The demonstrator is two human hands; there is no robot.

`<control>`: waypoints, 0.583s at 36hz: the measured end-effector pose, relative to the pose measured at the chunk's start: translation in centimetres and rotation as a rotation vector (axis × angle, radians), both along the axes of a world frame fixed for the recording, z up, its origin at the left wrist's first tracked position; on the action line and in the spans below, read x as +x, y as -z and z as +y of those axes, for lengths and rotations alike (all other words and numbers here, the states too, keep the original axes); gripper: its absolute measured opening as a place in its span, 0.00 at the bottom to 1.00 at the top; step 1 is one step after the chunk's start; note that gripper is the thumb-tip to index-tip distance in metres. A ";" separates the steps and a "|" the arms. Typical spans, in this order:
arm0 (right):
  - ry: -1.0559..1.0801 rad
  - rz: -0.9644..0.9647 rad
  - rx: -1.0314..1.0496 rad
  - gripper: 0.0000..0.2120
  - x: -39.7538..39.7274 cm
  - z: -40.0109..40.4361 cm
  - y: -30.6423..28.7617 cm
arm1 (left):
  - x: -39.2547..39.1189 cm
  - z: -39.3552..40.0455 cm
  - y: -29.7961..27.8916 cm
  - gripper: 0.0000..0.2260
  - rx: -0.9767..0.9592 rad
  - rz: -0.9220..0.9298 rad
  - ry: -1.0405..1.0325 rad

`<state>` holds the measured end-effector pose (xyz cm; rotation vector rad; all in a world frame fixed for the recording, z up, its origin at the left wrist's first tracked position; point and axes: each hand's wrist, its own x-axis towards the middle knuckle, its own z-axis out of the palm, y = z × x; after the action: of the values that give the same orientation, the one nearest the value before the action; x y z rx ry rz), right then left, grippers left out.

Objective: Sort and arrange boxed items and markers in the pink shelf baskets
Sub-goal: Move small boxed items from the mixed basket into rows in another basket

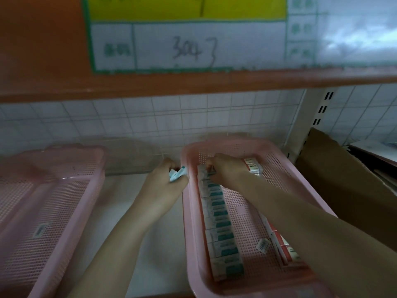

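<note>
A pink perforated basket (285, 181) on the shelf holds a row of white-and-teal boxes (221, 226) along its left wall. Red-and-white boxes (253, 166) stand at its far end, and others (283, 244) lie at its right side, partly under my right forearm. My left hand (163, 183) hovers just outside the basket's left rim and grips a few small teal-and-white boxes (177, 174). My right hand (225, 171) is inside the basket at the far end of the teal row, fingers curled down on the top box there.
A second pink basket (53, 190) sits to the left, holding only a barcode sticker (39, 230). A brown cardboard box (343, 179) stands to the right. An orange shelf (193, 82) with a price label (189, 44) hangs overhead; a tiled wall lies behind.
</note>
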<state>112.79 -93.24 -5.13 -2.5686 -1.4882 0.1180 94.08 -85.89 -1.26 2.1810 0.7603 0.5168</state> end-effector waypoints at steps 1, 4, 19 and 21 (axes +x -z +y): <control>0.003 0.001 0.007 0.08 0.0 0.0 0.0 | 0.0 -0.1 -0.1 0.06 0.004 0.002 0.007; -0.004 -0.010 0.059 0.09 -0.4 -0.5 -0.1 | -0.1 -0.3 -0.3 0.08 -0.001 -0.009 0.029; -0.214 0.837 0.612 0.11 -4.8 -5.9 -4.2 | 1.1 -2.2 -1.6 0.04 -0.400 -0.050 0.125; -0.202 0.862 0.632 0.09 -4.6 -6.3 -4.2 | 0.9 -2.4 -1.7 0.04 -0.428 -0.058 0.161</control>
<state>108.17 -99.55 -0.89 -1.5437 -1.1605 0.5851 94.97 -88.27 0.45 1.8011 0.5941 0.3001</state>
